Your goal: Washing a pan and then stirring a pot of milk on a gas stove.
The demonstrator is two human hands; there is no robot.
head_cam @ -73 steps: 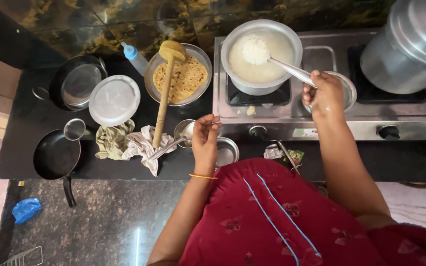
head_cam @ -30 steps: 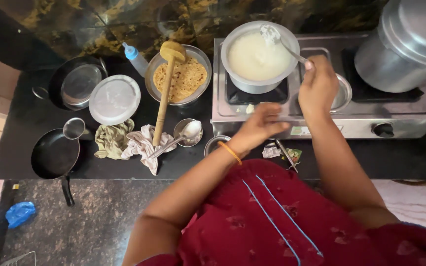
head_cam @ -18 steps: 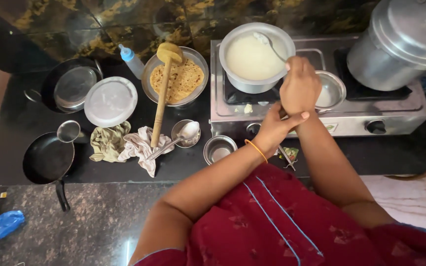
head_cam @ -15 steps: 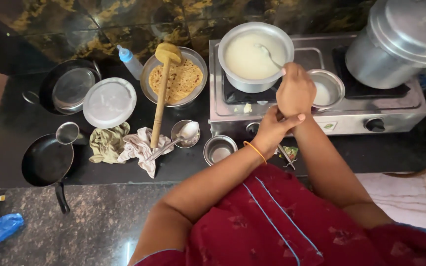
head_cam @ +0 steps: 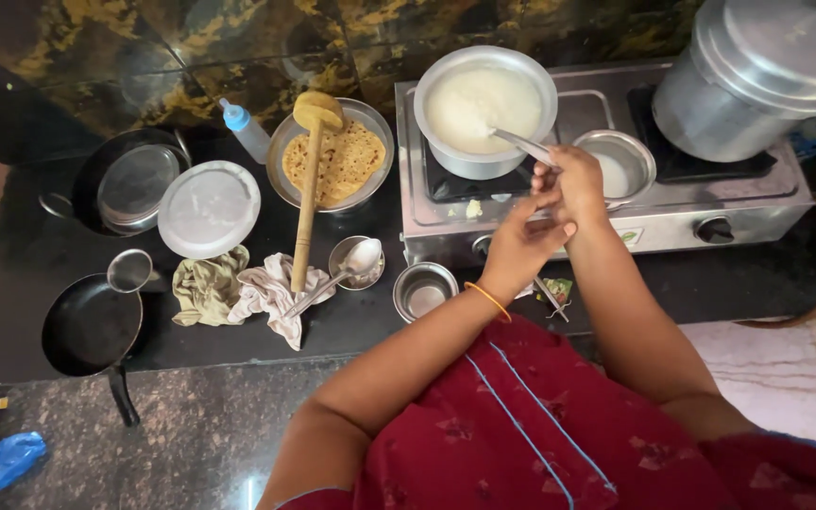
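A steel pot (head_cam: 446,156) of white liquid stands on the left burner of a steel gas stove (head_cam: 672,203). My right hand (head_cam: 583,184) is shut on the handle of a steel ladle (head_cam: 518,144) whose bowl dips into the white liquid. My left hand (head_cam: 521,247) lies over the stove's front edge, its fingertips up against my right hand. Whether it holds anything is hidden. A small steel bowl (head_cam: 630,151) with some white liquid sits just right of my right hand.
A big lidded steel cooker (head_cam: 757,76) fills the right burner. On the black counter are a plate of flatbread (head_cam: 342,161), a wooden masher (head_cam: 306,198), a steel lid (head_cam: 208,208), a lidded black pan (head_cam: 125,184), a frying pan (head_cam: 92,326), cloths (head_cam: 238,293) and two small bowls (head_cam: 424,290).
My left hand left the counter by the small bowls and rose to the stove front, against my right hand. The ladle went from lifted with white food to dipped in the pot.
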